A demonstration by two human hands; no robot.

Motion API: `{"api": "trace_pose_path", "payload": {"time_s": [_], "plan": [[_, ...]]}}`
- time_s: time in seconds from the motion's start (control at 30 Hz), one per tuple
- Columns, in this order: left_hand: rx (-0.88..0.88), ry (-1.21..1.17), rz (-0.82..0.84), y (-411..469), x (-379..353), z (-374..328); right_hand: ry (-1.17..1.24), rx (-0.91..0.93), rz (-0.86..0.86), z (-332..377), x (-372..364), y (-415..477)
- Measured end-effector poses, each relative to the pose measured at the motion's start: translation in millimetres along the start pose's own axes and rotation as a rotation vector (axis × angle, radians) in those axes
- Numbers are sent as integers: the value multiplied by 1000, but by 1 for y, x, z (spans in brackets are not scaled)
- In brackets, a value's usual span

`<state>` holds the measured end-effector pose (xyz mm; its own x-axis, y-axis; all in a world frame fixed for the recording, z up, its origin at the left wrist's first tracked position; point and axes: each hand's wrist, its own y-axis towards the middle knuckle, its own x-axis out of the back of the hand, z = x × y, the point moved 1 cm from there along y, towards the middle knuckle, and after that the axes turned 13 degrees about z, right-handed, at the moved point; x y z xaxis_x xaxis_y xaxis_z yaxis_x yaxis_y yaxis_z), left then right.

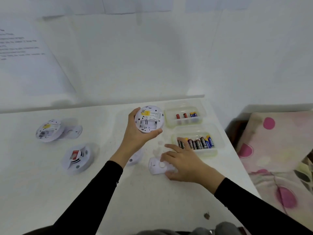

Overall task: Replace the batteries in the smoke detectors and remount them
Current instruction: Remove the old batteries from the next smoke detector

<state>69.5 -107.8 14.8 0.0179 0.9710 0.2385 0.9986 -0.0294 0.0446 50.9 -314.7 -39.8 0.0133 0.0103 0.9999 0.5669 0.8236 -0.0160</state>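
My left hand grips a round white smoke detector above the table, its back facing me, with a yellow label and an empty battery bay. My right hand rests flat on a white rectangular cover piece on the table, fingers spread. A clear tray just beyond that hand holds several AA batteries. A second clear tray behind it holds three batteries. Another white detector part lies partly hidden under my left forearm.
On the left of the white table lie an open detector on its base and another detector with a red label. A white wall rises behind. A pink-spotted fabric lies to the right of the table edge.
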Motion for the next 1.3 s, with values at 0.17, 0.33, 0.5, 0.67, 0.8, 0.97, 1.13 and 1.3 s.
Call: {"api": "trace_pose_path", "payload": {"time_s": [0.17, 0.33, 0.5, 0.67, 0.8, 0.97, 1.13, 1.3], "plan": [[10, -82, -2, 3, 0, -4, 221, -100, -209, -24, 39, 21], [-49, -58, -59, 6, 4, -14, 548, -516, -123, -105, 61, 65], [-109, -44, -81, 9, 2, -25, 498, -715, 186, -131, 54, 101], [-133, -58, -87, 12, 0, -32, 527, -754, 300, -135, 57, 117], [-144, -90, -93, 13, -2, -35, 522, -765, 268, -137, 52, 123], [-143, -113, -67, 16, 0, -40, 820, -734, -120, -130, 78, 110], [-163, -102, -42, 23, 2, -40, 1235, -579, -609, -96, 126, 77], [-173, -107, -26, 30, -6, -39, 1412, -518, -821, -54, 152, 55]]}}
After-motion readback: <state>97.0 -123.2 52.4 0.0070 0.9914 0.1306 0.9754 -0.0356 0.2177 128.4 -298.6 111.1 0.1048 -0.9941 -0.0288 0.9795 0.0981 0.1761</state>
